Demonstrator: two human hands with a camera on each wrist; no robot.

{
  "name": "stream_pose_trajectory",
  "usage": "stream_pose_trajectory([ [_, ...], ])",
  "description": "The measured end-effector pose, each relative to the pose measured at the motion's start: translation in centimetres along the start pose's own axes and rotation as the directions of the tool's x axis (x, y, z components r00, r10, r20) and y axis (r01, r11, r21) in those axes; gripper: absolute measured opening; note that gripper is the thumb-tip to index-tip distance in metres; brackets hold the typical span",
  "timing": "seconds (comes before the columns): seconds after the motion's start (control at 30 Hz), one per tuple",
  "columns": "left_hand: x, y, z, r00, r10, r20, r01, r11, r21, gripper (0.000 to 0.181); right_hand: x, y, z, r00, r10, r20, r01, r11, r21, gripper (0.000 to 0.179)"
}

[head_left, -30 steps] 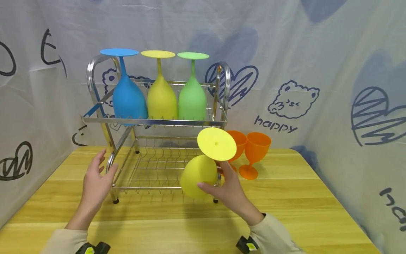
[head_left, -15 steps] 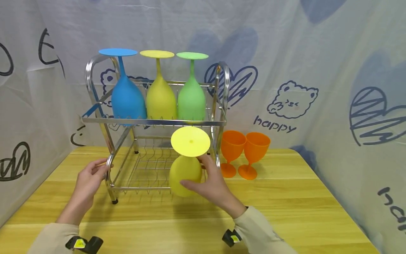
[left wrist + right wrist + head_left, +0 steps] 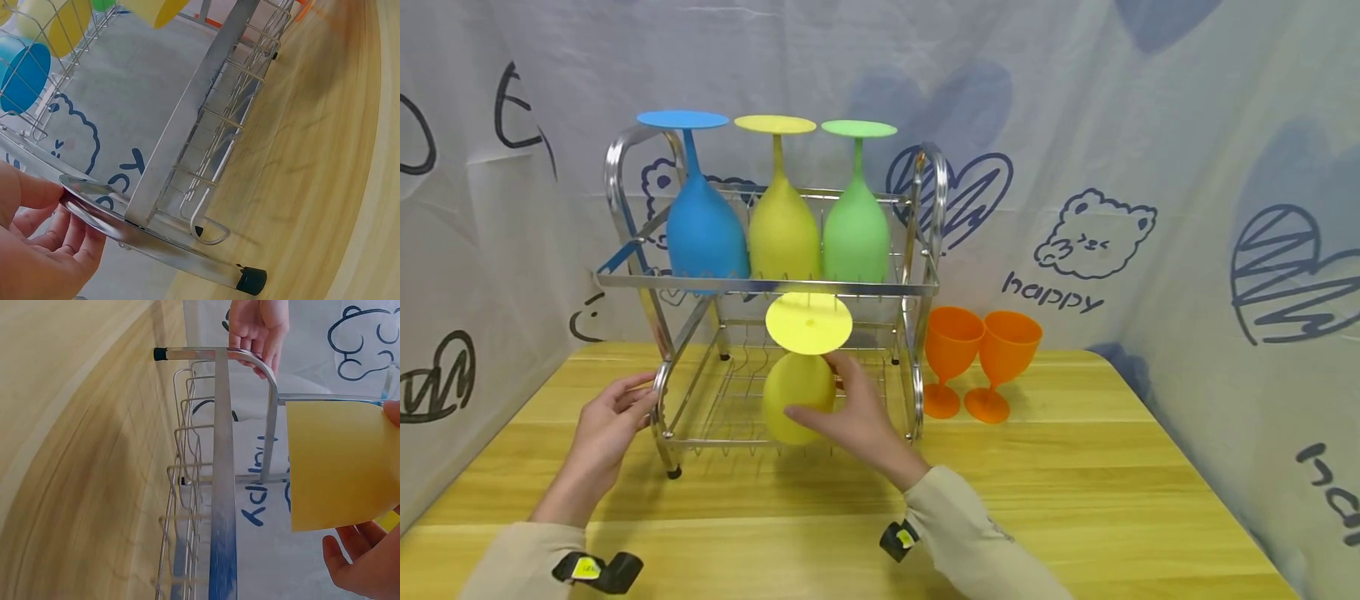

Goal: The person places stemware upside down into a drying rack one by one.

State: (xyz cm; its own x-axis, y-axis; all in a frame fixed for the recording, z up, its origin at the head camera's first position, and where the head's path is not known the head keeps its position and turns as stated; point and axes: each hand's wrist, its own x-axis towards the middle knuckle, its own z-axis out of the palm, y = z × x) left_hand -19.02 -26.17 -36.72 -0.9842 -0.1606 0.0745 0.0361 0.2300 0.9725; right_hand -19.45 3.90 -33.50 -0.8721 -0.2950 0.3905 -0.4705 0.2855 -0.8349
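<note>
A yellow goblet (image 3: 797, 398) hangs upside down, its round foot on top, in front of the lower shelf of a two-tier metal dish rack (image 3: 730, 287). My right hand (image 3: 865, 421) grips its bowl from the right, thumb in front. Seen from the right wrist, the bowl's rim (image 3: 297, 469) is apart from the shelf's front bar (image 3: 223, 456). At the rack's left side, my left hand (image 3: 601, 425) pinches the curved metal frame (image 3: 94, 215) between thumb and fingers. Upside-down blue (image 3: 706, 233), yellow (image 3: 784, 233) and green (image 3: 856, 233) goblets stand on the upper shelf.
Two orange goblets (image 3: 953, 337) (image 3: 1009, 346) stand upright on the wooden table (image 3: 1075, 500), right of the rack. A printed cloth (image 3: 1075, 125) hangs behind and at both sides. The upper shelf lies close above the held goblet's foot.
My right hand has carried the yellow goblet leftward and inward, from the rack's right post to the middle of the lower shelf. My left hand has closed on the left frame.
</note>
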Motion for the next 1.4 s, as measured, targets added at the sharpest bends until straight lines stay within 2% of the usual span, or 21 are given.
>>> stream_pose_trajectory([
  [0.27, 0.0, -0.3, 0.2, 0.998, 0.057, -0.016, -0.057, 0.998, 0.004, 0.044, 2.2, 0.2, 2.7, 0.998, 0.052, 0.047, -0.051, 0.998, -0.033, 0.075],
  [0.5, 0.0, -0.1, 0.3, 0.997, 0.064, -0.031, -0.063, 0.998, 0.014, 0.044, 3.7, 0.3, 4.8, 0.992, 0.061, 0.110, -0.059, 0.998, -0.018, 0.071],
  [0.8, -0.2, -0.4, 0.2, 0.997, 0.061, -0.045, -0.059, 0.998, 0.033, 0.043, 5.0, 0.7, 7.2, 0.985, 0.110, 0.130, -0.088, 0.983, -0.160, 0.073],
  [1.1, -0.3, -0.5, 0.3, 0.997, 0.068, -0.046, -0.068, 0.998, 0.013, 0.044, 6.4, 1.7, 9.0, 0.971, 0.204, 0.125, -0.188, 0.973, -0.131, 0.075],
  [1.4, -0.3, -0.4, 0.2, 0.997, 0.058, -0.055, -0.058, 0.998, 0.006, 0.044, 7.2, 2.2, 10.0, 0.970, 0.220, 0.101, -0.203, 0.967, -0.156, 0.072],
])
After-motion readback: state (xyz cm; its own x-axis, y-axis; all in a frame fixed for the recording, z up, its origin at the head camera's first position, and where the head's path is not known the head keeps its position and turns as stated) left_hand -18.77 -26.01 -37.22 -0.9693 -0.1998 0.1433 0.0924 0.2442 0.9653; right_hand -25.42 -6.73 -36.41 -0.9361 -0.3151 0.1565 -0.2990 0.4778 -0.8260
